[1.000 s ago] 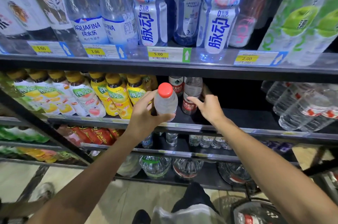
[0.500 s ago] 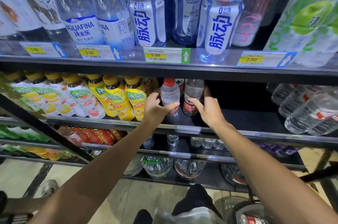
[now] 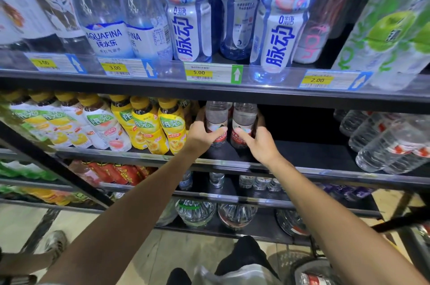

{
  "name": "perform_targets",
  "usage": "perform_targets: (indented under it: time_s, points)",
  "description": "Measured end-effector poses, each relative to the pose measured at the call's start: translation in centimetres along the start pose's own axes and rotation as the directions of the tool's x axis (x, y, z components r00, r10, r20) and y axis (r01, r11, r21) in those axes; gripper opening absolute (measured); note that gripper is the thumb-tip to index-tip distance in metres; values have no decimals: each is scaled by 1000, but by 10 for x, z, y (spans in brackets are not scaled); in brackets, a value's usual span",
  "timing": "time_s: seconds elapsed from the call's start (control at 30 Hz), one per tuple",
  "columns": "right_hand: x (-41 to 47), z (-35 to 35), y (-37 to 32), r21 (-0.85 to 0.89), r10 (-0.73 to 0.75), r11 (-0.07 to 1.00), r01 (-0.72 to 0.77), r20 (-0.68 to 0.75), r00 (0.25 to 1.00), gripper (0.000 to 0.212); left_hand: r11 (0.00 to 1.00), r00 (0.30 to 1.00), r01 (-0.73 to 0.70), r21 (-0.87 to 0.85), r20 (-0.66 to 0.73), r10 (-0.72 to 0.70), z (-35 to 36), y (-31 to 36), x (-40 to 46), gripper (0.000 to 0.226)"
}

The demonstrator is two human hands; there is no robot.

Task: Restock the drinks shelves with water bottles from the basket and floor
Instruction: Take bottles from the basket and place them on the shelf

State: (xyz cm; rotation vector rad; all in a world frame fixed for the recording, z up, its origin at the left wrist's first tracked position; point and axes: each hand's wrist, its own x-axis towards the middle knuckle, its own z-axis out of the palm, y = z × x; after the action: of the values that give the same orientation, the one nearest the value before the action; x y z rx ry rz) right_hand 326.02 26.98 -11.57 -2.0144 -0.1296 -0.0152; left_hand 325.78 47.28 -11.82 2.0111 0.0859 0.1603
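- Centre of the frame: left hand (image 3: pixel 203 135) wrapped around a water bottle (image 3: pixel 216 122), thumb across its red label, fingers curled behind; a clenched hold on that bottle.
- Just to the right: right hand (image 3: pixel 257 142) grasping a second water bottle (image 3: pixel 243 123), thumb on the front of the label, fingers around the far side.
- Both bottles upright, side by side and touching or nearly so, standing on the dark middle shelf (image 3: pixel 309 152); caps hidden behind the shelf edge above.
- Left of the 2 bottles, same shelf: a row of yellow-capped tea bottles (image 3: pixel 149 126), the nearest just beside the left hand.
- Right edge of the frame, same shelf: clear water bottles with red labels (image 3: pixel 391 142), leaning, well apart from the hands.
- Upper part of the frame: top shelf with Aquafina bottles (image 3: pixel 104 35) at upper left, blue-lettered white drink bottles (image 3: pixel 186 35) at upper centre, green-labelled bottles (image 3: pixel 391 28) at upper right.
- Along that shelf's front edge: price tags (image 3: pixel 199 72) reading 3.00, 5.00 and 2.00.
- Lower centre: further shelves holding small bottles and large clear jugs (image 3: pixel 195 212).
- Bottom right corner: part of a basket (image 3: pixel 311 273) with a red-labelled bottle inside, on the tiled floor (image 3: pixel 130 247).
- Lower left corner: a shoe (image 3: pixel 55 244) on the floor.
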Motion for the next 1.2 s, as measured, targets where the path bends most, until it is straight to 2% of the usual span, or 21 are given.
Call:
perform_targets:
  time_s: [0.13, 0.27, 0.43, 0.57, 0.7, 0.83, 0.93, 1.1, 1.2]
  points:
    - [-9, 14, 10, -29, 105, 994, -107, -79, 991, 77, 995, 997, 81, 59, -12, -80, 9, -14, -8, 63]
    - [-7, 15, 18, -159, 196, 965, -207, -80, 977, 63, 994, 993, 111, -25, -46, -112, 12, -20, -10, 59]
    - [0, -4, 25, -201, 157, 969, -143, 59, 986, 58, 981, 989, 146, -128, 25, -144, 5, -24, -4, 60]
    - [8, -2, 22, -311, 83, 948, -64, 50, 995, 58, 974, 987, 147, -170, 84, -135, 6, -22, 1, 49]
    - [18, 3, 23, -384, 37, 923, -1, 87, 996, 60, 990, 996, 79, -116, 54, -74, 14, -20, 1, 51]
    - [23, 2, 27, -388, 44, 922, 7, 122, 992, 63, 994, 996, 82, -79, 35, -79, 17, -15, 5, 52]
    - [29, 1, 33, -342, 66, 940, -15, 137, 988, 74, 998, 998, 57, -19, 35, -56, 19, -9, 8, 54]
    - [42, -5, 37, -90, 75, 995, -53, 263, 962, 138, 988, 977, 75, 133, 191, -100, 19, -11, 12, 73]
    - [57, -2, 39, -98, 14, 995, 21, 343, 939, 142, 981, 968, 113, 155, 203, -144, 18, -15, 19, 77]
